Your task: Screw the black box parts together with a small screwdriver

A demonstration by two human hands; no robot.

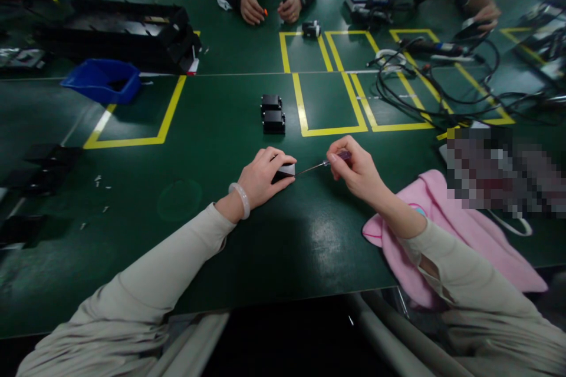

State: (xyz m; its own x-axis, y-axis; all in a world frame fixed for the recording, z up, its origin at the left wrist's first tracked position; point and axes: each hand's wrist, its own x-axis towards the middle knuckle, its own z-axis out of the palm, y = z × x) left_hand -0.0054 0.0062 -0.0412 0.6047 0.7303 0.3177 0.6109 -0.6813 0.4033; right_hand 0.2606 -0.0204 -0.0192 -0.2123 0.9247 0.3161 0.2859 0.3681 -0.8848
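My left hand (266,175) grips a small black box-shaped part (285,171) against the green table, fingers over its top and thumb along its near side. My right hand (354,168) is closed round the purple handle of a screwdriver (315,167). The screwdriver's thin shaft points left, and its tip is at the right end of the black part; whether it sits in a screw is too small to tell. Just beyond my hands, two similar black parts (273,113) stand close together on the table.
A blue scoop-like bin (106,81) and a long black housing (119,35) are at the far left. Small screws (98,179) lie left of my arm. A pink cloth (435,224) lies under my right forearm. Cables (424,88) tangle at the right. Co-workers' hands (270,10) are opposite.
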